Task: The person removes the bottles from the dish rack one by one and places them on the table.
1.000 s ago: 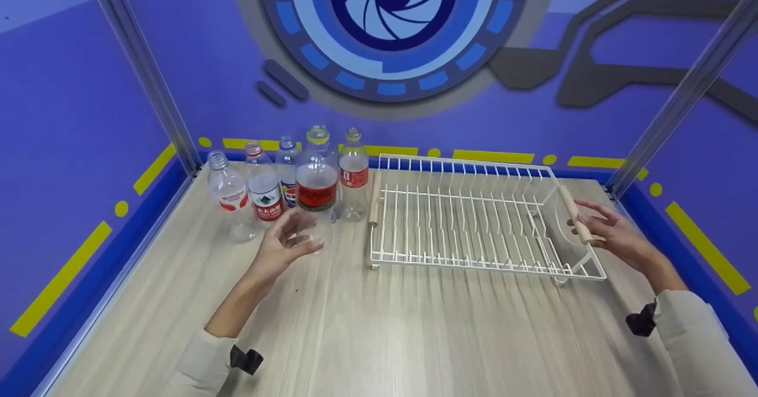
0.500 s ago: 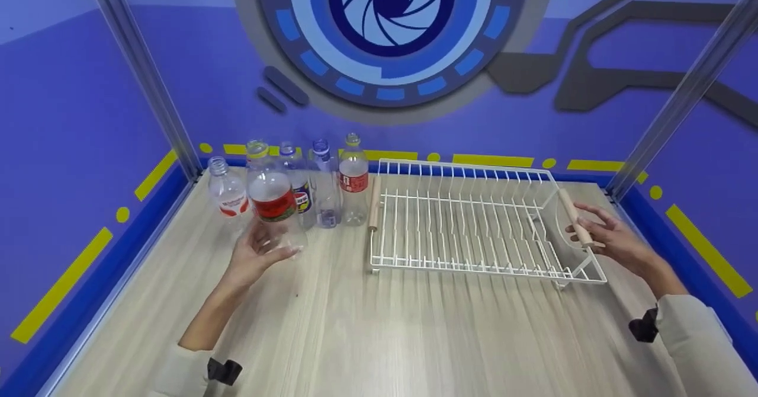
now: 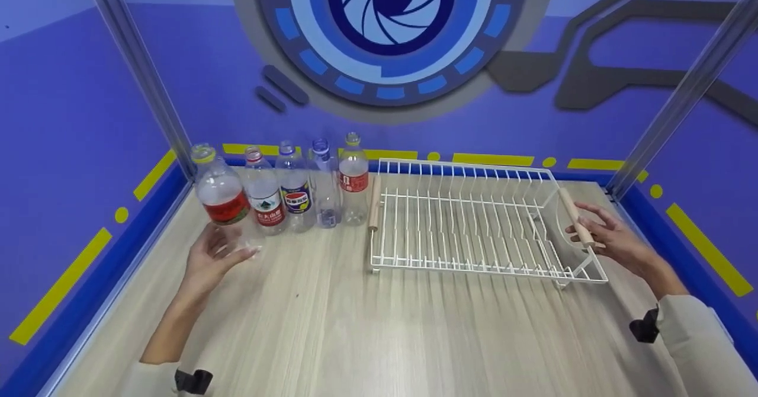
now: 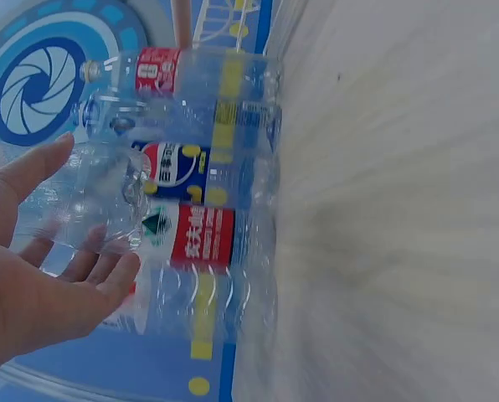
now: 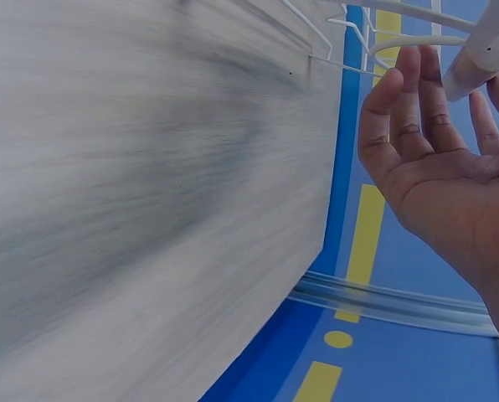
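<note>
My left hand [image 3: 204,263] grips the lower part of a clear plastic bottle [image 3: 222,198] with a red label and yellow neck ring. The left wrist view shows its base [image 4: 107,197] raised off the table, between thumb and fingers. Behind it stands another clear bottle [image 4: 174,306], mostly hidden in the head view. To the right stand a red-and-white-labelled water bottle [image 3: 266,198], a blue-labelled cola bottle [image 3: 296,200], a purplish clear bottle [image 3: 327,195] and a red-labelled bottle [image 3: 354,182]. My right hand [image 3: 622,243] holds the wooden handle [image 3: 574,216] of a white wire dish rack [image 3: 465,269], fingertips showing past it.
A second wooden handle [image 3: 374,204] sits on the rack's left end, close to the red-labelled bottle. The wood-grain table [image 3: 414,332] is bordered by blue edging [image 3: 592,175] and purple printed walls [image 3: 195,77] with metal corner posts.
My left hand has carried the yellow-ringed bottle leftward, from before the middle bottles to before the leftmost one. My right hand and the dish rack stay in place.
</note>
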`<state>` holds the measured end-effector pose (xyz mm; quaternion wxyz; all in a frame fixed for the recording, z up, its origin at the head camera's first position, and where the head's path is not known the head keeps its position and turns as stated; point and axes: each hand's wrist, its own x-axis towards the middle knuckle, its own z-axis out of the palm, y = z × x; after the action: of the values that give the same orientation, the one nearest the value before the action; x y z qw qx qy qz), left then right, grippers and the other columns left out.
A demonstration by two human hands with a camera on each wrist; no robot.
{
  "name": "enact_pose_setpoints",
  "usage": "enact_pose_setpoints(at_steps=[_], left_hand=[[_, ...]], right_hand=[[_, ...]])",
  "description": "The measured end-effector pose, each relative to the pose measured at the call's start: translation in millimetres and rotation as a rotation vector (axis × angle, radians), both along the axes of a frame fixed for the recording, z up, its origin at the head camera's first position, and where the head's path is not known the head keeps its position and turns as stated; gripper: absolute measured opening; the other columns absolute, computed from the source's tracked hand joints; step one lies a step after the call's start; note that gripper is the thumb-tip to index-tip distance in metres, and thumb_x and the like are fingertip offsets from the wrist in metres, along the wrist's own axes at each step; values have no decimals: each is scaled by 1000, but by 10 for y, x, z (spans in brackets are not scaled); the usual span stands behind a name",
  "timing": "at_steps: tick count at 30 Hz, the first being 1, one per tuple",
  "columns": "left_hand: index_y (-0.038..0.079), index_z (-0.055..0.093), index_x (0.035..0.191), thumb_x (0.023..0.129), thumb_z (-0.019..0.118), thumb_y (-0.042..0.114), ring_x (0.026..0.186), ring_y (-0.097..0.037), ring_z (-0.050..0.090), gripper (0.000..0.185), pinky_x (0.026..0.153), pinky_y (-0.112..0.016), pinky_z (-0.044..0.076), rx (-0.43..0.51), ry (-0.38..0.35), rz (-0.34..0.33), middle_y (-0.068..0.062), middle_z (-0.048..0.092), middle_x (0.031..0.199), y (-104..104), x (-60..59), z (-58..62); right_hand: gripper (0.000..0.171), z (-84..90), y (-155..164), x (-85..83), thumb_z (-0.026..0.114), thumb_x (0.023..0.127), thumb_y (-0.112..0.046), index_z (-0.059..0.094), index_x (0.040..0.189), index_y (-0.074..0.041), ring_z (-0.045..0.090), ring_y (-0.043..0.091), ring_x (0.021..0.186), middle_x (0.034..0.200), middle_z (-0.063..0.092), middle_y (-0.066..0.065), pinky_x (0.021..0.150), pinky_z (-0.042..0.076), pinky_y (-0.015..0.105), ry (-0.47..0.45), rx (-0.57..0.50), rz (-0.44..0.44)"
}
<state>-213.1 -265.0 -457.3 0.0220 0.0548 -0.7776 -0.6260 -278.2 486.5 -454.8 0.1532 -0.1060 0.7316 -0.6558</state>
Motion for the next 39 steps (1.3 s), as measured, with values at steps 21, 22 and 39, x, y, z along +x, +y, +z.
enact_pose_setpoints(at_steps=[21,22,39], left_hand=[[19,13,165,93,76,25,156,-38,23,96,123,-55,29,-74,-145,154,-19,24,168,-633,-113,-279],[18,13,165,93,76,24,156,-39,23,96,123,-56,29,-76,-142,156,-19,24,168,-652,-119,-297],[18,0,166,93,76,30,159,-40,10,106,126,-60,17,-92,-251,100,-15,7,172,-890,-347,-582]], right_hand=[[41,15,-5,-18,35,113,-18,36,153,-29,73,12,99,110,77,-1,76,60,26,-2,-23,-10],[41,11,-5,-18,36,113,-19,36,152,-30,73,12,99,110,77,-1,76,60,26,-3,-20,-15],[42,-47,-5,18,34,113,-23,33,153,-33,73,8,97,111,77,-3,77,59,26,6,27,-19]])
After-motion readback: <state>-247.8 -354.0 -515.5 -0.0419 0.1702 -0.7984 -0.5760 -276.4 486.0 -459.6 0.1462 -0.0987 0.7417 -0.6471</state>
